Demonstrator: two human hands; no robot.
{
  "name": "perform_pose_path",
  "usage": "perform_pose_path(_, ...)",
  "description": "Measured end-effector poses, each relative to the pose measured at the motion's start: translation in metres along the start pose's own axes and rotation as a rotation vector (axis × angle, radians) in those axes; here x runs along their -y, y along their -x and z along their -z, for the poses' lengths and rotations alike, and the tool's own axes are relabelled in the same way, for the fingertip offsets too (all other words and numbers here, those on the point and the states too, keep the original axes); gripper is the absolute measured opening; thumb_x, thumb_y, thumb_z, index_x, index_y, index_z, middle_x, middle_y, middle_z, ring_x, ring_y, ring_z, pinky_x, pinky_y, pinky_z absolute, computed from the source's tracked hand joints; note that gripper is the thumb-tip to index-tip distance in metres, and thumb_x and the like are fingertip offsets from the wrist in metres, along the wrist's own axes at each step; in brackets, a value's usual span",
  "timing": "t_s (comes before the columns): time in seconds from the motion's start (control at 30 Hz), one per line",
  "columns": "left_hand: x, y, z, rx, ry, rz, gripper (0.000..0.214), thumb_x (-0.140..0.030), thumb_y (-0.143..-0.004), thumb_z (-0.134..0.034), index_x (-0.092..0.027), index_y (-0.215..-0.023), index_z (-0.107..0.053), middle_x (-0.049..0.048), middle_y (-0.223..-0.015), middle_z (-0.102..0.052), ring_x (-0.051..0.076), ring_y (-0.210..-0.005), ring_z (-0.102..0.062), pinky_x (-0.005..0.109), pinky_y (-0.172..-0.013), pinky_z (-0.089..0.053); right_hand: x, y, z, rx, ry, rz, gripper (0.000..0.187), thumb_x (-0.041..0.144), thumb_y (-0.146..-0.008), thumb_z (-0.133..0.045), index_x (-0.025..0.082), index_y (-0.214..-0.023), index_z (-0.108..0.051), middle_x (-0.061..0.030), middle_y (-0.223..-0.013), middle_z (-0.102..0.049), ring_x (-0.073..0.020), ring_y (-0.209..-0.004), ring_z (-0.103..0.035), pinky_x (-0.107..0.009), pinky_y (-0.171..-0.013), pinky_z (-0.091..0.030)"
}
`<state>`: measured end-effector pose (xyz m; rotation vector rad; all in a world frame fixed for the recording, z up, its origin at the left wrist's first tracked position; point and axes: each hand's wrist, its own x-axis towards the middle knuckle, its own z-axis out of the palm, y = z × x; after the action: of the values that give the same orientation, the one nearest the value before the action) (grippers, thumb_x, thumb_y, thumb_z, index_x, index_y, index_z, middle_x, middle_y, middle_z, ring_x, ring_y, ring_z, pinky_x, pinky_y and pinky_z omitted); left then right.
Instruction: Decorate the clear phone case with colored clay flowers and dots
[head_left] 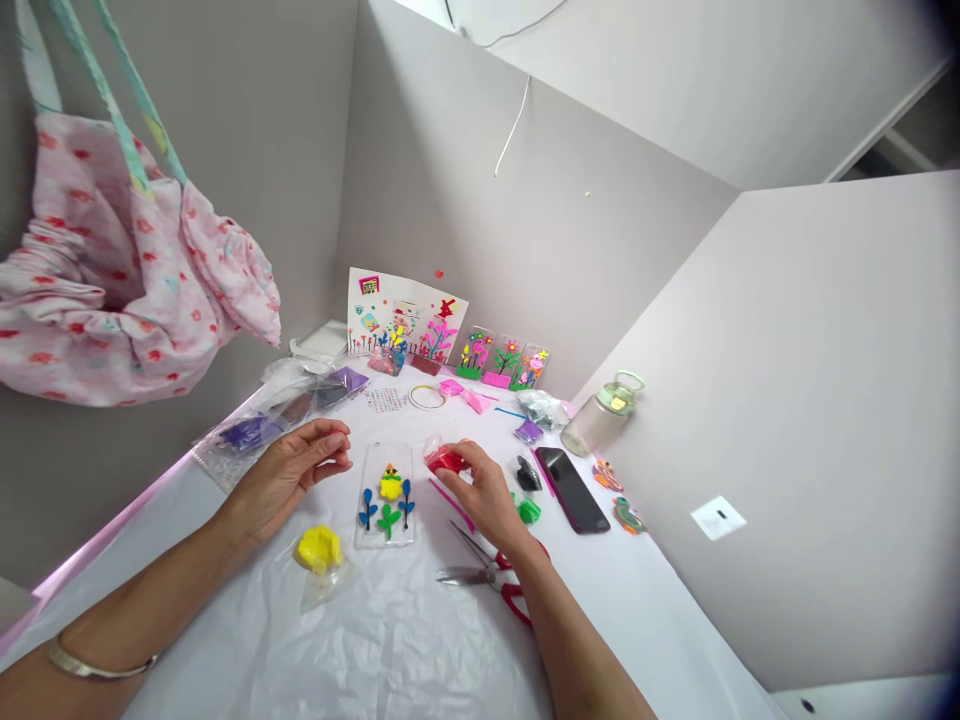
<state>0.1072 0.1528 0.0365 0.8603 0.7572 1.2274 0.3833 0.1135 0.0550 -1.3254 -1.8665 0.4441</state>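
My right hand (480, 488) is closed on a red lump of modelling clay (444, 459) in a clear wrapper. To the left, my left hand (304, 462) has its thumb and fingers pinched together. A trace of red shows at those fingertips, too small to name. Between both hands lies a clear phone case (364, 530), decorated with a yellow clay figure (391, 485), blue flowers (367, 508) on dark stems and a green leafy sprig (389, 520). Below my left hand, yellow clay (320, 549) rests on its plastic wrapper. Open scissors (480, 575) with red handles lie partly under my right forearm.
Right of my hand are black clay (528, 474), green clay (529, 508), a phone (574, 490) and a bottle (600, 420). Plastic bags (300, 395) lie at the left. Decorated cases (475, 352) stand at the back. A pink flowered cloth bag (142, 260) hangs upper left.
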Motion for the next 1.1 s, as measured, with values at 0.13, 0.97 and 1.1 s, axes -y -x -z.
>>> perform_pose_path(0.13, 0.001, -0.001, -0.001, -0.017, -0.004, -0.002, 0.038, -0.043, -0.071, -0.093, -0.017, -0.096, -0.082, -0.0004, -0.075, -0.067, 0.013, -0.073, -0.065, 0.022, -0.076, -0.064, -0.001, 0.0, 0.001, -0.008, 0.028, -0.002, 0.013, 0.033, -0.098, -0.066, 0.025, -0.103, -0.075, -0.0045, -0.1, -0.074, -0.0216, -0.092, -0.066, -0.034, -0.084, -0.051)
perform_pose_path(0.97, 0.0, 0.018, -0.034, 0.107, 0.089, 0.085, 0.032, -0.034, -0.075, -0.09, -0.021, -0.103, -0.083, 0.0085, -0.118, -0.077, 0.025, -0.114, -0.071, 0.029, -0.102, -0.061, 0.021, -0.005, -0.007, -0.117, 0.405, 0.107, 0.039, 0.021, -0.102, -0.055, 0.022, -0.142, -0.056, -0.0173, -0.156, -0.053, -0.0316, -0.15, -0.042, -0.058, -0.124, -0.033)
perform_pose_path(1.1, -0.006, 0.041, -0.073, 0.191, 0.115, 0.086, 0.025, -0.036, -0.074, -0.09, -0.019, -0.091, -0.083, 0.008, -0.108, -0.079, 0.03, -0.119, -0.068, 0.033, -0.103, -0.06, 0.085, -0.021, -0.003, -0.135, 0.315, 0.454, 0.044, 0.03, -0.11, -0.043, 0.023, -0.153, -0.047, -0.0129, -0.159, -0.05, -0.0272, -0.155, -0.037, -0.054, -0.129, -0.027)
